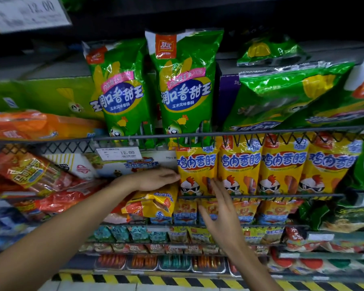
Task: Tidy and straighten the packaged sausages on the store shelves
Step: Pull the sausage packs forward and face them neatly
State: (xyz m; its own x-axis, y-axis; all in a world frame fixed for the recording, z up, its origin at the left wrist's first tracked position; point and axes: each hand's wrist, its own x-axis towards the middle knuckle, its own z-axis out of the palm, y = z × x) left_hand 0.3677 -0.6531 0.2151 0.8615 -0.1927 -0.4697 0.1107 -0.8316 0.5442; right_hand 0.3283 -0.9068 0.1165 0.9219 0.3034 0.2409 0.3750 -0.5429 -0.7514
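Observation:
Several yellow chicken sausage packs stand upright in a row on the middle shelf behind a wire rail. My left hand [156, 179] reaches in flat, fingertips touching the left edge of the leftmost yellow pack [194, 164]. My right hand [221, 211] is raised with straight fingers, its fingertips touching the lower front of that same pack. Below my left hand lies a tilted yellow pack [153, 203]. On the shelf above stand two upright green corn sausage packs [122, 91] [185, 87], and to their right more green packs [286, 97] lie slumped.
Red sausage packs [36, 171] lie jumbled at the left of the middle shelf. A price tag reading 12.00 [119, 154] hangs on the upper wire rail [261, 132]. Lower shelves hold rows of small packs. A yellow-black striped strip [156, 280] marks the floor edge.

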